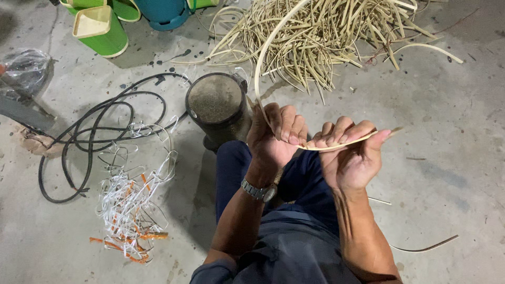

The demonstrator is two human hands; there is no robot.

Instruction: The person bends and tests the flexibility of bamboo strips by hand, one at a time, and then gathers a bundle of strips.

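Fingers of left hand curled tight round a pale strip, palm turned toward the camera; fingers of right hand folded over the same strip, thumb out to the right. Both fists closed on it, no gap showing. Grip points hidden inside the fists, so exactly how the strip runs through the palms cannot be told.

Strip thin, flat, cream-coloured, smooth and springy. Between the two fists, a short shallow bow just under the fingertips. Past the right thumb, a short pointed end poking out. Above the left fist, a long arc climbing up and curving right, top cut off by the frame edge.

Beyond the strip, a loose pile of similar pale cane, tangled, ends splayed, partly cropped at the top. Left of the strip, close by, a dark round pot with a gritty grey top, its base behind the knee. Further left of the strip, black cable in loops, and below that a snarl of white and orange bands. Far upper left of the strip, green tubs and a blue one, cropped. Steel watch on the left wrist. Below the strip, dark blue trousers, lap only. Floor rough grey concrete, spotted.
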